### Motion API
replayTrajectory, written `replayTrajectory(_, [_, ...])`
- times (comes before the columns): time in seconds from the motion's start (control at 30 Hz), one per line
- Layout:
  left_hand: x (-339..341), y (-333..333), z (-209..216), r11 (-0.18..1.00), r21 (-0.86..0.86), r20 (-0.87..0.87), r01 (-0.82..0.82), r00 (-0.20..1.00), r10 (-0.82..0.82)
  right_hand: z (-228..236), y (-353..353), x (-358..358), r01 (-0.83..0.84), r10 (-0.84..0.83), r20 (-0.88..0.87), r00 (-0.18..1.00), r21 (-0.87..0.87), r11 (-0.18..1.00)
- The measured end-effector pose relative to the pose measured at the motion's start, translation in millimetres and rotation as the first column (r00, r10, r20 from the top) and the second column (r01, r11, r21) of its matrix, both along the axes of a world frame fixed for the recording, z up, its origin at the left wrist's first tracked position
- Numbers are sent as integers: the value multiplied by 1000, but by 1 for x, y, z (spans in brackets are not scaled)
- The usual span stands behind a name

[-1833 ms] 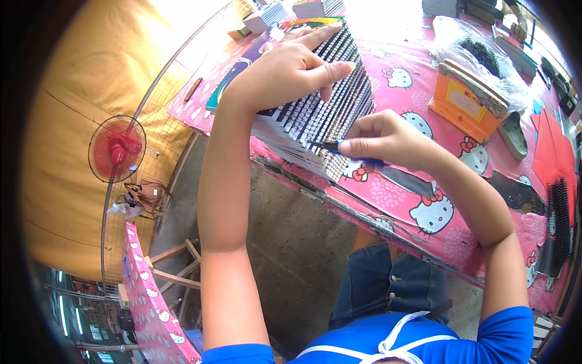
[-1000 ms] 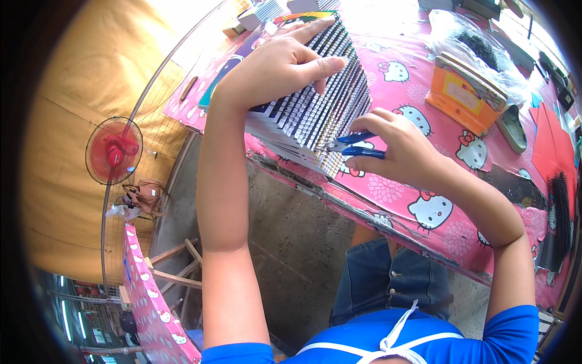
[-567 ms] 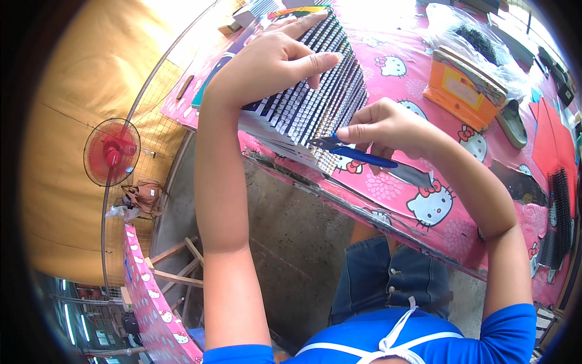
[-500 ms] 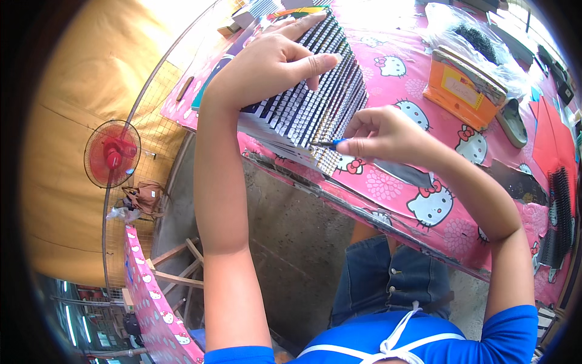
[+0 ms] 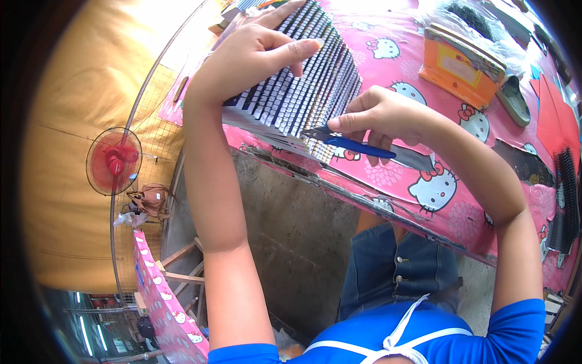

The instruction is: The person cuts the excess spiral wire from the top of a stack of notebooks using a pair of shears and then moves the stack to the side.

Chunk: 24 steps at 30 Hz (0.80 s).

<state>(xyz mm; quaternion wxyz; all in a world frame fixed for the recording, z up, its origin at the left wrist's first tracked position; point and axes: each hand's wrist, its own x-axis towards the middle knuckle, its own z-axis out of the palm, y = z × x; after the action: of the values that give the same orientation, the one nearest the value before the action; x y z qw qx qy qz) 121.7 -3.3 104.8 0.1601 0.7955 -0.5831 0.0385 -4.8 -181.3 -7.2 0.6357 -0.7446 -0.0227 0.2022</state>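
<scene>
A stack of wire-bound books (image 5: 285,100), its rows of metal binding loops facing me, lies at the table's front edge. My left hand (image 5: 257,57) rests on the far left of the stack. Its thumb is stretched out over the binding, one finger is bent, and the others reach forward. In my right hand (image 5: 379,118) is a pair of blue-handled pliers (image 5: 357,145). Their dark jaws touch or nearly touch the binding loops at the stack's near right corner; I cannot tell which.
The table has a pink patterned cover (image 5: 388,173), torn in places near the front edge. To the right stand an orange box (image 5: 461,70), a dark oval object (image 5: 514,100), red sheets (image 5: 555,112) and black binding strips (image 5: 565,194). A red fan (image 5: 114,161) is at left.
The pliers have turned in my right hand, so their blue handles now show along its underside. My view has shifted slightly; my left hand stays on the stack.
</scene>
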Motion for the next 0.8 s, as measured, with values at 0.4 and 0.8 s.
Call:
replayTrajectory(0.4, [-1, 0, 2, 1000, -9, 15, 4, 1000, -4, -39, 2, -7, 407, 135, 859, 494, -365, 837])
replayTrajectory(0.8, [-10, -2, 10, 987, 135, -249, -88, 961, 120, -22, -3, -2, 97, -30, 275, 961, -235, 967])
